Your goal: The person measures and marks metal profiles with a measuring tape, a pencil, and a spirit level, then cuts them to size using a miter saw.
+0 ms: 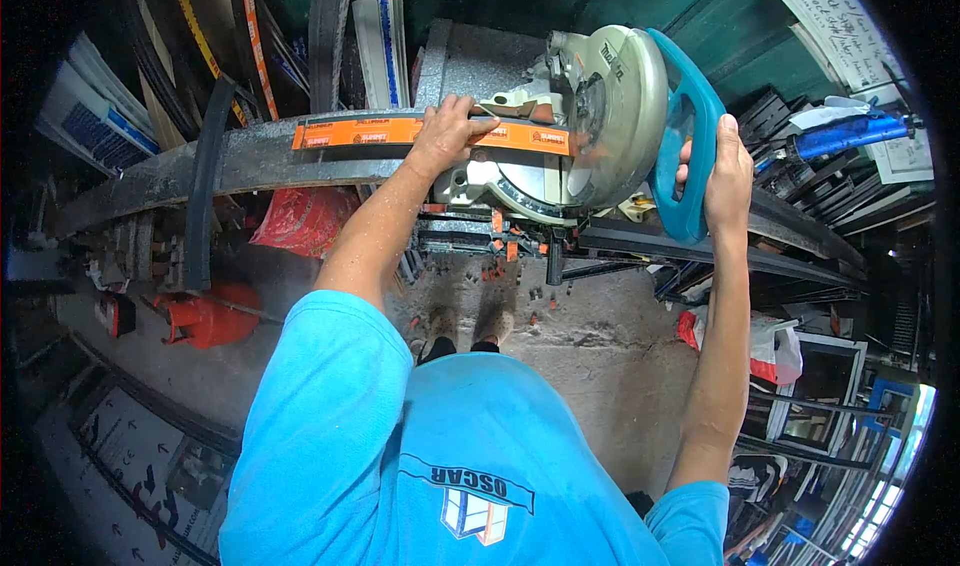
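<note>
My left hand (447,138) is closed over a dark metal profile (345,150) that carries an orange printed protective strip (390,130). It holds the profile on the base of a mitre saw (612,116), just left of the guard. The profile's right end meets the blade area, and the guard hides the cutting edge. My right hand (728,181) grips the teal loop handle (688,136) of the saw, its fingers passing through the opening. The saw head sits low, close to the profile.
A long bench (150,181) runs left under the profile, with a dark strip (203,186) hanging across it. Upright profiles lean against the back wall. A blue caulking gun (850,138) lies at right. Small offcuts litter the floor near my feet; a red container (215,316) stands left.
</note>
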`<state>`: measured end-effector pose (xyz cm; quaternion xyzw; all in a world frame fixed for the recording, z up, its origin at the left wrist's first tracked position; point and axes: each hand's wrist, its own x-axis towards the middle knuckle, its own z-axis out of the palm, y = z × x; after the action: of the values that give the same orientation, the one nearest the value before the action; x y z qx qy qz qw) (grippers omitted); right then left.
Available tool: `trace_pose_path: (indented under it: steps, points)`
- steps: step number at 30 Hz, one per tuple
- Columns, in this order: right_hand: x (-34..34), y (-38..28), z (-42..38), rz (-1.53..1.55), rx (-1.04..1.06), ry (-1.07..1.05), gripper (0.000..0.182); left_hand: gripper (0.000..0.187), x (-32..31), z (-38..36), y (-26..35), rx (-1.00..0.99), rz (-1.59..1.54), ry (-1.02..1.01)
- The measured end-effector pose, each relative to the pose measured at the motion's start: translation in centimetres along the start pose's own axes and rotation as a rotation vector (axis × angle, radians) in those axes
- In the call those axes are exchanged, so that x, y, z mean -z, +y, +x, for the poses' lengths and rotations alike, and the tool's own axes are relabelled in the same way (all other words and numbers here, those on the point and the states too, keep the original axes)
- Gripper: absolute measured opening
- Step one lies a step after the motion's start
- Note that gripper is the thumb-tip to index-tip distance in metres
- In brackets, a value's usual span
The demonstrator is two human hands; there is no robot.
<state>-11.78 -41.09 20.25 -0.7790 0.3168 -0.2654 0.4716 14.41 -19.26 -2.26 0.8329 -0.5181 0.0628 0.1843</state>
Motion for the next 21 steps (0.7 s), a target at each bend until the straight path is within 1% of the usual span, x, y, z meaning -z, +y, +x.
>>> trace_pose_path:
  steps: [1,2,5,8,21]
  points:
    - [-0.05,0.01,0.06,-0.003,0.01,0.003,0.06,0.063,0.31,0.0,0.11,0.005,-0.031,-0.002]
    - [-0.13,-0.09,-0.03,-0.002,0.013,0.003,0.06,0.06,0.89,0.13,0.69,0.075,0.021,-0.073]
    - [-0.31,-0.19,-0.26,0.001,-0.026,0.022,0.061,0.058,0.68,0.21,0.63,0.075,0.063,-0.078]
    - [-0.26,0.03,-0.21,-0.016,0.002,0.016,0.06,0.057,0.81,0.14,0.71,0.082,0.045,-0.072]
    - [-0.44,0.11,-0.59,0.011,-0.013,0.024,0.059,0.056,0.36,0.02,0.44,0.049,0.011,-0.019]
